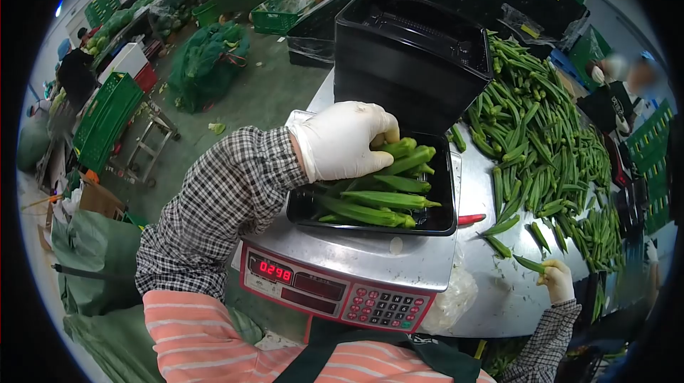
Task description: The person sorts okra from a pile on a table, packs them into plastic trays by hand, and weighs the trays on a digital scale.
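Observation:
My left hand (348,139), in a white glove, is over a black plastic tray (445,228) on the scale (313,277). Its fingers are curled and closed on okra (400,148) at the tray's far side; part of this grip is hidden. More okra pods (377,198) lie lengthwise in the tray. At the lower right, my right hand (559,283), also gloved, pinches one okra pod (528,264) by its end above the metal table (491,304). Red digits on the scale's display (273,270) look like 0298.
A large heap of okra (545,141) covers the table's right side. Stacked black trays (410,62) stand just beyond the scale. A red pen-like object (470,219) and crumpled clear plastic (452,301) lie beside the scale. Green crates (107,123) and other people are farther off.

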The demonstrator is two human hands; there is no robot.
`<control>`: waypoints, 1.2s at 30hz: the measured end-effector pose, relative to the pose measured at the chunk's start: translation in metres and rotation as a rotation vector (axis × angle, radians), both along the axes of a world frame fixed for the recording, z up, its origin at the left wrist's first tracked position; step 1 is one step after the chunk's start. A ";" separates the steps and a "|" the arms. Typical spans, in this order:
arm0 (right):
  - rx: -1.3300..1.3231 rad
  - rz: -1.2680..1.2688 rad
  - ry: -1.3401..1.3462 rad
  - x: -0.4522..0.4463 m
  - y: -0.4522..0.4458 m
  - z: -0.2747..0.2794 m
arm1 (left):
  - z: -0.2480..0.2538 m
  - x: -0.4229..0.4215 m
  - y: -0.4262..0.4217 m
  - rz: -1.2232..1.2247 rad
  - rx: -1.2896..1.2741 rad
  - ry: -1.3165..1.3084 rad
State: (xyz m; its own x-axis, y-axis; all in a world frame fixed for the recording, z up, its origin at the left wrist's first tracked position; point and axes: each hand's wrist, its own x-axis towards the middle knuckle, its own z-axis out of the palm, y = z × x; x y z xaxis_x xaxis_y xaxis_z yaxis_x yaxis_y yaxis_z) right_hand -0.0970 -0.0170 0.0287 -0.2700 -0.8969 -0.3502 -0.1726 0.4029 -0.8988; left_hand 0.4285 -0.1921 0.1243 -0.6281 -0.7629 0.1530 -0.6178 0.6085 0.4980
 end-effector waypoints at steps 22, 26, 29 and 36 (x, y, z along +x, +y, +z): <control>-0.688 0.431 0.219 0.190 -0.113 0.104 | 0.061 -0.068 0.016 -0.158 0.036 0.389; -0.663 0.456 0.030 0.224 -0.111 0.108 | 0.059 -0.097 0.025 -0.198 0.107 0.319; -0.619 0.426 -0.020 0.208 -0.115 0.100 | 0.049 -0.103 0.025 -0.178 0.021 0.345; -0.705 0.397 -0.146 0.208 -0.104 0.088 | 0.033 -0.113 0.017 -0.203 0.148 0.416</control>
State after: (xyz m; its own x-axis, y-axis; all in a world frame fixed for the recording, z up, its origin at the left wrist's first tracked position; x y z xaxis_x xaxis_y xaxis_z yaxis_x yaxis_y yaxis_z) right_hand 0.1110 -0.1211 0.1171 0.1187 -0.9386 0.3238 -0.0456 -0.3309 -0.9425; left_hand 0.3152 -0.1751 0.1576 -0.6750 -0.6639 0.3220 -0.2242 0.6003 0.7677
